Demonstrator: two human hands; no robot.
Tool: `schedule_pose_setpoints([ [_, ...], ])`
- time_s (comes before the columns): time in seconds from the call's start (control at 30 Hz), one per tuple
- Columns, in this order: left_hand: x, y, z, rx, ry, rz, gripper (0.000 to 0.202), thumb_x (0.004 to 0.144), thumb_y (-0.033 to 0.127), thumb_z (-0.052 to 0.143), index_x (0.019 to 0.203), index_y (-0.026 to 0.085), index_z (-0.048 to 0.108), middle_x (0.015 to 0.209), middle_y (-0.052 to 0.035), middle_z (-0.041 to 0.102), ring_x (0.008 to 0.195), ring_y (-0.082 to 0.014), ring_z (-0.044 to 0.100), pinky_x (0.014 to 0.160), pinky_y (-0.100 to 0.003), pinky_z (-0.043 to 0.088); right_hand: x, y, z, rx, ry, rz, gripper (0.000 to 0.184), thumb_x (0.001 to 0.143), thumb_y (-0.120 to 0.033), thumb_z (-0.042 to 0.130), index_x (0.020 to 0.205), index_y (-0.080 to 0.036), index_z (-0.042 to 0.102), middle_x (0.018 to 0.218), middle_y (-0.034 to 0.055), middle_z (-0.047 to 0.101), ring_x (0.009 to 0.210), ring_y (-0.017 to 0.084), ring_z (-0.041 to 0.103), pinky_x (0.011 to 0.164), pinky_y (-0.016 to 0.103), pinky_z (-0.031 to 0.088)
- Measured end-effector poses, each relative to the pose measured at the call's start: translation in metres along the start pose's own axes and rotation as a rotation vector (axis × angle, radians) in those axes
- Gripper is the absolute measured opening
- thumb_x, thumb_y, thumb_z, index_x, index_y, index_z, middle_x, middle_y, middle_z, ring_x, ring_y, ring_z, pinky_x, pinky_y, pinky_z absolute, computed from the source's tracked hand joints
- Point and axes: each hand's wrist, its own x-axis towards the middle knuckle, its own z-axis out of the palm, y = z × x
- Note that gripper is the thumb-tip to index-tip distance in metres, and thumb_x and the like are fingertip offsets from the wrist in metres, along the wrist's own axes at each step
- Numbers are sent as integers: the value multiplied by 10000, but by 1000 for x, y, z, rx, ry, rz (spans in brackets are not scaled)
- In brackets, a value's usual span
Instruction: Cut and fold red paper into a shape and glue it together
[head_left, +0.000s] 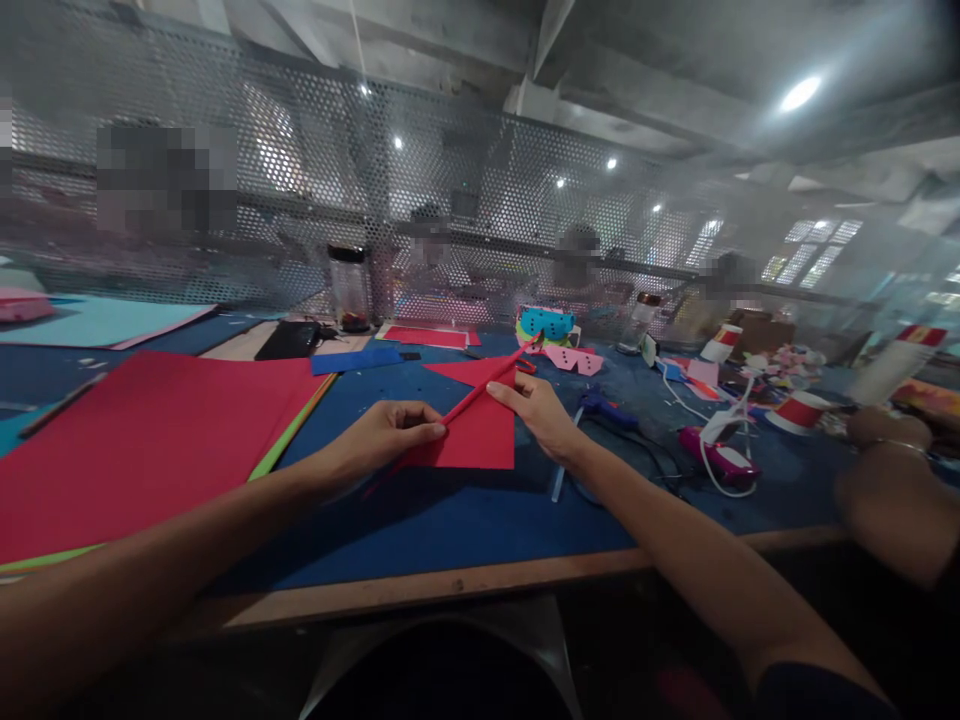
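Note:
Between my two hands is a sheet of red paper (484, 440) above the blue tabletop, with a narrow roll or fold running diagonally across it. My left hand (386, 430) pinches the lower left end of that roll between thumb and fingers. Farther up the roll, my right hand (536, 400) grips it with the thumb on top. A flat red piece (461, 372) shows behind the roll; whether it belongs to the same sheet I cannot tell. Just right of my right hand lies a blue glue gun (611, 408).
A stack of large red sheets (157, 430) lies at left. Behind stand a glass jar (350, 290) and a blue paper cutout (547, 322) near the perforated metal screen (465, 200). A magenta glue gun (720, 455) lies at right, near another person's arm (900, 490).

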Motion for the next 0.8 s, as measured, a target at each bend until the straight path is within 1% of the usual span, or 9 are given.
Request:
schedule_pose_setpoints([
  [0.13,2,-3,-4,-34,19,-19,333,738,494,816,842,184,749,771,-29,727,672,-165,628,623,-260,471,1,1,-1,-102,10,-34,453,824,-642,702,731,-222,561,724,4,607,719,183,596,680,318,522],
  [0.2,2,-3,-6,-47,50,-33,352,730,497,821,850,176,741,760,-34,726,647,-162,625,591,-254,465,1,3,-2,-98,5,-60,416,890,-609,631,753,-225,545,727,-3,588,707,171,585,676,308,517],
  [0.23,2,-3,-7,-46,68,-32,359,728,498,822,852,172,738,760,-36,725,644,-162,624,583,-252,464,1,3,-2,-89,5,-76,360,918,-567,604,808,-226,563,746,-5,593,709,168,591,682,308,520],
  [0.3,2,-1,-10,-40,106,-20,365,727,500,819,851,167,734,754,-36,718,636,-157,617,569,-245,457,1,4,-2,-93,20,-121,222,940,-447,583,994,-231,588,820,3,624,745,173,623,716,320,539],
  [0.33,2,0,-11,-41,121,-16,365,729,500,816,855,167,735,752,-36,715,628,-154,611,559,-242,450,1,5,-2,-106,32,-149,216,933,-377,583,1094,-233,576,876,14,641,774,176,641,740,329,551],
  [0.43,3,2,-16,-51,165,-23,351,724,490,817,864,175,746,757,-37,720,626,-151,607,546,-239,442,-2,3,-1,-174,49,-229,375,901,-206,554,1273,-246,521,1069,55,645,833,166,671,810,349,571],
  [0.57,4,5,-20,-73,201,-31,356,682,471,845,873,181,767,826,-45,756,682,-165,639,579,-243,479,-7,-1,0,-288,-7,-280,480,913,-157,525,1373,-294,536,1254,64,624,790,125,653,859,353,569],
  [0.67,5,7,-21,-72,183,-34,384,676,484,847,896,177,777,828,-52,761,681,-170,645,575,-245,486,-10,-1,2,-338,-111,-292,471,901,-162,566,1349,-300,602,1313,43,642,800,123,646,867,351,567],
  [0.8,4,7,-20,-23,177,-12,363,710,486,820,890,174,777,804,-52,752,682,-170,649,592,-251,496,-11,3,3,-309,-208,-303,322,889,-185,619,1185,-268,713,1225,31,701,921,154,685,892,345,563],
])
